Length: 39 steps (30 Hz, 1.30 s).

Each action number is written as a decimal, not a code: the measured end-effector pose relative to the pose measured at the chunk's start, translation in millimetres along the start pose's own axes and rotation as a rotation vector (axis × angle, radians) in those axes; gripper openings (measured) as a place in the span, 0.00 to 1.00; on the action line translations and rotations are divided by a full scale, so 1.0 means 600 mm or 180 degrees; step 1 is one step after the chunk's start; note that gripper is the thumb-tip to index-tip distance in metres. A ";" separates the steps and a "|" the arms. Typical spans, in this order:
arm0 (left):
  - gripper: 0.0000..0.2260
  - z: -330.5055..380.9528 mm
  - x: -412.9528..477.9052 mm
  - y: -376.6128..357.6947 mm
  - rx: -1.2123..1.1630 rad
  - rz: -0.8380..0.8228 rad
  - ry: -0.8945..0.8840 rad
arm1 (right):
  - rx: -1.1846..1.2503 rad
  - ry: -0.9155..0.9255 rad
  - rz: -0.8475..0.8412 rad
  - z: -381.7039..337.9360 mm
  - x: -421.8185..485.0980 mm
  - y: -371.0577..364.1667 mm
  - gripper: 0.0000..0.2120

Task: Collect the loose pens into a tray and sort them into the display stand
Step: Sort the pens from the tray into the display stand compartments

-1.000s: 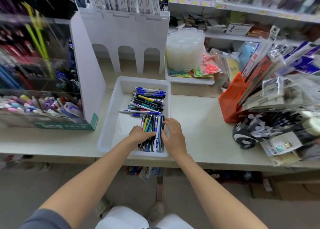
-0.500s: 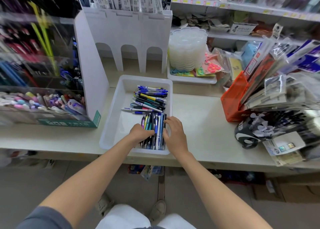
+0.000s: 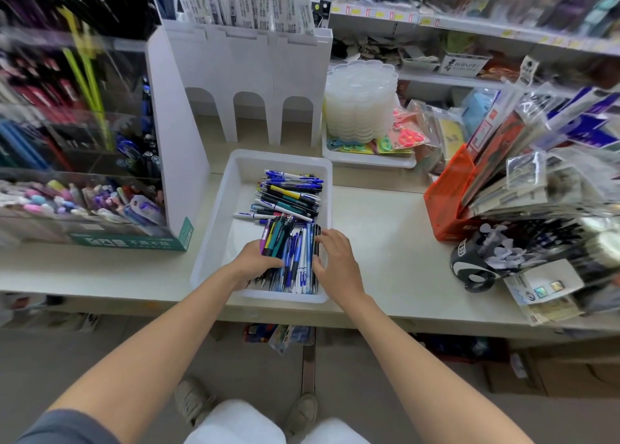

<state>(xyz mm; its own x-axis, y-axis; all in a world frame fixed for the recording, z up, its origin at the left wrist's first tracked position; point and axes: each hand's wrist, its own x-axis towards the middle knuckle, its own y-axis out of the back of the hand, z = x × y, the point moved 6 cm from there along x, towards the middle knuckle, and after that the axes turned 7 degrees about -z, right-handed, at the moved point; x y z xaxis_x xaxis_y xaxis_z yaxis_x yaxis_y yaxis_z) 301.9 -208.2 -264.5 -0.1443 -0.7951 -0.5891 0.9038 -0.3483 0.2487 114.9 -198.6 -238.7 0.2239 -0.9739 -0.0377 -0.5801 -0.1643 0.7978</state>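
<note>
A white tray [image 3: 221, 215] sits on the counter in front of me. Several pens lie crosswise in a pile [image 3: 290, 195] at its far half. A bundle of pens [image 3: 295, 259] lies lengthwise in its near right corner. My left hand [image 3: 256, 260] presses on the bundle's left side, fingers curled over the pens. My right hand [image 3: 333, 259] cups the bundle's right side against the tray wall. To the left stands the clear display stand [image 3: 84, 161], with several pens in its tiers.
A white file holder [image 3: 248, 84] stands behind the tray. A stack of clear plastic lids [image 3: 360, 101] rests in a second tray at the back right. An orange basket [image 3: 449, 202] of packaged goods and a black tape dispenser [image 3: 469, 265] crowd the right.
Both hands stay on the pen bundle in the tray's near corner. The left fingers have slid further over the pens. The view has shifted slightly.
</note>
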 end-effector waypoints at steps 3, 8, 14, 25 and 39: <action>0.15 0.004 -0.005 -0.002 -0.0130 -0.0008 -0.0153 | -0.0223 0.0114 0.0048 -0.008 0.005 0.011 0.20; 0.16 0.008 -0.011 0.009 -0.0403 0.0288 -0.0253 | -0.0455 -0.0006 0.0189 -0.025 0.024 0.028 0.17; 0.16 0.034 -0.034 0.039 -0.0798 0.0489 -0.0496 | 0.0163 -0.0037 0.0113 -0.057 0.049 0.045 0.18; 0.15 0.128 -0.137 0.156 -0.1181 0.0679 -0.1221 | 0.2191 0.0209 0.0093 -0.251 0.135 0.090 0.28; 0.09 0.047 -0.248 0.534 -0.1626 0.1249 -0.1639 | 0.2014 0.1051 0.0705 -0.621 0.231 -0.023 0.25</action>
<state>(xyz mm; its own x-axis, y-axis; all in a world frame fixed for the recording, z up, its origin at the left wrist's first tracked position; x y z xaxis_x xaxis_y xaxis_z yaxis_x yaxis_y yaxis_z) 601.7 -215.8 -75.3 0.1656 -0.9833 -0.0749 0.9809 0.1721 -0.0904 446.0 -272.6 -31.0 0.2151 -0.9133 0.3459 -0.9565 -0.1256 0.2633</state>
